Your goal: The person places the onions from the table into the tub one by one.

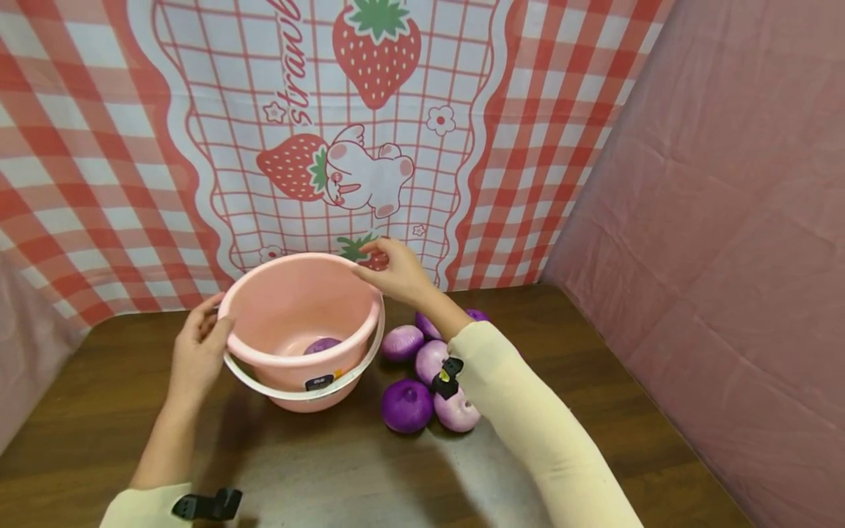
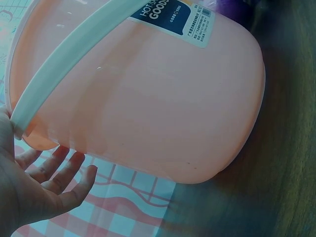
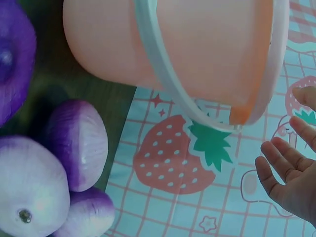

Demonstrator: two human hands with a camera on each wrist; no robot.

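A pink bucket (image 1: 300, 308) with a white handle (image 2: 74, 54) stands on the table, its mouth facing up and a little toward me. A purple onion (image 1: 322, 345) lies inside on its floor. My left hand (image 1: 201, 348) holds the bucket's left rim, thumb over the edge. Its other fingers (image 2: 61, 170) curve loosely by the outer wall. Beside the right rim is my right hand (image 1: 399, 275), fingers spread and apart from the bucket in the right wrist view. Several purple onions (image 1: 406, 405) sit in a cluster right of the bucket, partly behind my right forearm.
The wooden table (image 1: 317, 469) runs up to a red-and-white checked strawberry cloth (image 1: 436, 169) hanging behind the bucket. A pink cloth (image 1: 713, 220) borders the right side. Both sleeves carry a black strap mount (image 1: 207, 504).
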